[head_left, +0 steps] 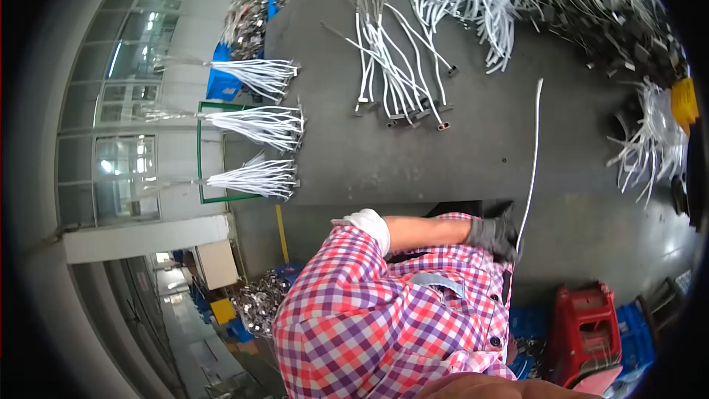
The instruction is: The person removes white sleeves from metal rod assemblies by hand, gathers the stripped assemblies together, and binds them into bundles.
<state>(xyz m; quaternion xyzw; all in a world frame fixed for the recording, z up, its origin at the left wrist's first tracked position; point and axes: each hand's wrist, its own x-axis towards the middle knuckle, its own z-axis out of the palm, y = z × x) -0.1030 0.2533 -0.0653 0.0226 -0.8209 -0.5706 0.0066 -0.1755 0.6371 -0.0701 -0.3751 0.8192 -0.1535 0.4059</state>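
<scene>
My left hand [493,238], in a dark grey glove, is closed near the front edge of the table, close against my body. A long white sleeved wire [533,148] rises from its fingers and reaches over the tabletop, its far end free. The wire's lower end is hidden at the glove. My right hand cannot be told apart from the dark glove shapes there. Farther off on the grey table [458,159] lies a loose group of white sleeved wires [395,59] with small dark connectors at their near ends.
Three bundles of white wires [258,127] stick out over the table's left edge. A white wire pile [465,0] and a heap of grey wires with dark connectors [605,15] lie at the back. More wires [653,137] lie right. A red stool [587,332] stands on the floor.
</scene>
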